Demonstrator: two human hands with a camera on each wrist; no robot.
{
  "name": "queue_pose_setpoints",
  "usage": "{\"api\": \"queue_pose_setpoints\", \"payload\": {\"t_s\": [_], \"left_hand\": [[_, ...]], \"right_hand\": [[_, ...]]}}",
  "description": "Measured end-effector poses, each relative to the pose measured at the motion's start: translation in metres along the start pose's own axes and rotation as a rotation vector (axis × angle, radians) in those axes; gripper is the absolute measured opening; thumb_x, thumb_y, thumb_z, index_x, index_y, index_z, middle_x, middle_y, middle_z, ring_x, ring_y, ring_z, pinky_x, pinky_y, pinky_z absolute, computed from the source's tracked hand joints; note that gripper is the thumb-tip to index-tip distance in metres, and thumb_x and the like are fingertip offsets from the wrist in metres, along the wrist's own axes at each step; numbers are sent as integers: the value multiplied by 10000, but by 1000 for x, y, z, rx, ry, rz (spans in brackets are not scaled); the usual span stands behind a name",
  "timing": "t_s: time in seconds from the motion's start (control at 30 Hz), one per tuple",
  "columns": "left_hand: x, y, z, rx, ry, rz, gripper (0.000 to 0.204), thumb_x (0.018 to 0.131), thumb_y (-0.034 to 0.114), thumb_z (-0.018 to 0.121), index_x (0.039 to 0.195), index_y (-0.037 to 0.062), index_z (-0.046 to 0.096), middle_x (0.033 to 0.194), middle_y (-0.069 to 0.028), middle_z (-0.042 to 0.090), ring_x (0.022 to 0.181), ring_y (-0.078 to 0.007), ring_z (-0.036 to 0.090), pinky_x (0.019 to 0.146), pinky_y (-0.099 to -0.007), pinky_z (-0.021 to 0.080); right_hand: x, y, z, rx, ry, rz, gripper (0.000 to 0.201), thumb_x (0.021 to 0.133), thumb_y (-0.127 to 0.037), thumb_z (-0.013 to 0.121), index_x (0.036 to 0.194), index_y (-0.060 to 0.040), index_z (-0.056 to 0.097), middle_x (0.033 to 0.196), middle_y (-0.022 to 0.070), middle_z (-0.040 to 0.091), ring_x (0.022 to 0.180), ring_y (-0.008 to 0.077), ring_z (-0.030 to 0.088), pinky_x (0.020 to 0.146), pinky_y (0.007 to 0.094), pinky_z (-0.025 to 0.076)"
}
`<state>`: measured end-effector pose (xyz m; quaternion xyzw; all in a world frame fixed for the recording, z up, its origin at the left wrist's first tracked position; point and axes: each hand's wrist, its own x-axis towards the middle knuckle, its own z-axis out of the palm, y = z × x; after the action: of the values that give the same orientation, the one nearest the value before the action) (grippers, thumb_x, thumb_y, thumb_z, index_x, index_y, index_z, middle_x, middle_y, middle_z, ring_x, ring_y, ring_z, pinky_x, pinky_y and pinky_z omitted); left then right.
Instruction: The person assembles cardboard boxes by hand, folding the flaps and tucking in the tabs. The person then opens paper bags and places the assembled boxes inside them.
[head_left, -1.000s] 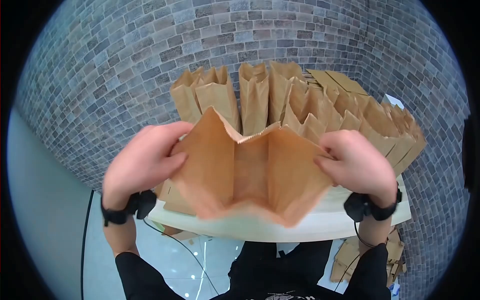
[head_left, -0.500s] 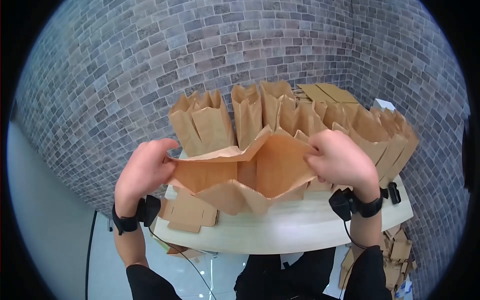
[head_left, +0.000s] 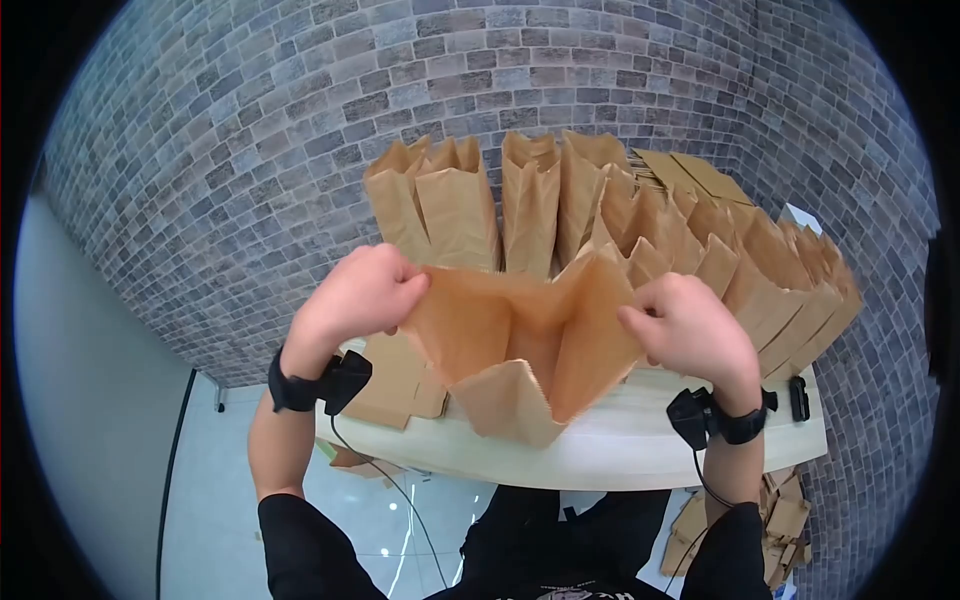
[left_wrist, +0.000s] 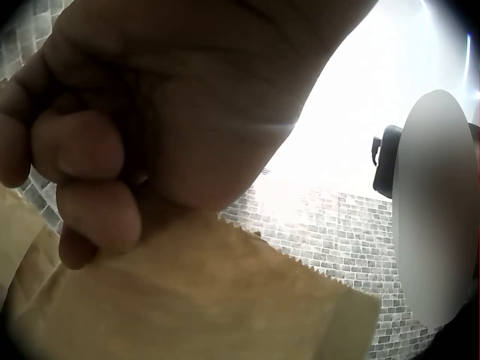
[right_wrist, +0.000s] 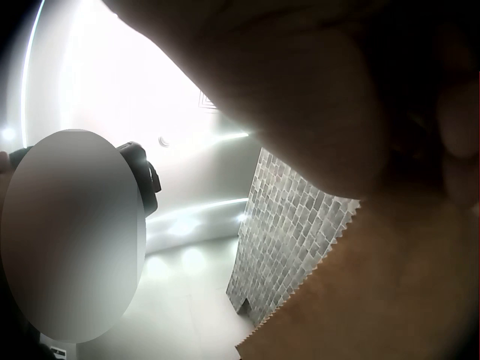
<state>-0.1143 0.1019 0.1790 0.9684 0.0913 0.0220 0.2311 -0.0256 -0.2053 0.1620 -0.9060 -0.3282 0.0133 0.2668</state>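
Note:
Between both hands a brown paper bag (head_left: 495, 400) hangs over the near part of the table, its mouth spread wide and turned up toward the head camera. My left hand (head_left: 365, 290) pinches the bag's left rim, thumb against curled fingers. On the opposite side my right hand (head_left: 690, 325) pinches the right rim the same way. In the left wrist view, the fingertips (left_wrist: 97, 214) curl over the paper just below its zigzag-cut edge. The right wrist view shows the thumb base dark above the bag's serrated rim (right_wrist: 315, 277).
Several opened paper bags (head_left: 455, 205) stand upright in rows along the back and right of the table (head_left: 600, 450). Flat cardboard pieces (head_left: 385, 385) lie at its left, with more cardboard (head_left: 700, 175) behind the bags. A small black device (head_left: 799, 398) sits near the right edge.
The bag first tipped from facing me to a flatter, narrower mouth, then opened wider again. My left hand has moved right and up, bringing the hands closer together; both keep hold of the rim.

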Motion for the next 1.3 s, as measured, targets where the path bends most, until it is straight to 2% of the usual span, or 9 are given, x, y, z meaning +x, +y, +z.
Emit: {"api": "queue_pose_setpoints", "payload": {"t_s": [0.1,0.17,0.23,0.33,0.43,0.53,0.87,1.03,1.3], "left_hand": [[11,-17,25,367,186,221,256,822,205,621,703,-22,614,657,-168,652,654,-324,653,622,-434,525],[12,-12,36,483,433,630,343,796,254,724,1021,10,642,770,-137,648,783,-353,635,723,-443,521],[17,8,42,527,363,633,462,761,279,770,1117,40,599,842,-161,624,863,-375,621,736,-454,508],[36,28,45,504,111,666,289,765,254,751,910,17,673,764,-195,644,798,-384,648,674,-471,517],[76,29,30,677,142,349,236,759,245,744,773,16,692,749,-203,658,762,-389,658,645,-472,524],[90,19,1,486,129,291,178,772,176,708,788,0,698,778,-218,681,801,-391,678,691,-441,548],[79,34,10,110,40,238,188,846,165,651,873,-20,675,677,-165,636,661,-243,664,614,-352,507],[46,38,2,101,197,324,196,886,163,632,860,-27,672,645,-68,610,628,-105,608,579,-276,472],[33,-25,-1,-62,81,155,187,900,152,621,888,-27,675,711,-16,638,652,-71,586,593,-246,478]], "right_hand": [[9,-3,9,-29,-40,-5,289,834,-150,580,662,82,584,633,269,538,619,431,570,623,471,478],[13,-3,15,-73,-33,-32,288,841,-149,580,666,80,588,639,270,542,630,432,573,624,472,481],[16,-6,18,-61,-38,-36,286,844,-149,594,674,81,591,641,271,543,636,432,575,624,469,482],[18,-6,20,-70,-53,-38,279,844,-143,624,682,82,598,647,271,549,644,427,583,623,459,484],[13,-7,7,-28,-94,14,275,838,-133,652,676,83,601,646,269,555,639,418,590,616,447,485],[11,9,6,2,-63,36,266,819,-130,687,677,79,599,624,240,570,595,383,595,586,419,478],[24,14,20,-65,2,13,306,846,-165,628,656,70,584,624,254,537,587,408,564,577,442,455],[25,20,27,-61,26,28,301,854,-174,621,683,72,595,651,255,568,636,410,593,613,445,474],[29,12,27,-87,-48,107,313,858,-209,616,842,104,619,755,278,616,777,412,644,732,459,512]]}}
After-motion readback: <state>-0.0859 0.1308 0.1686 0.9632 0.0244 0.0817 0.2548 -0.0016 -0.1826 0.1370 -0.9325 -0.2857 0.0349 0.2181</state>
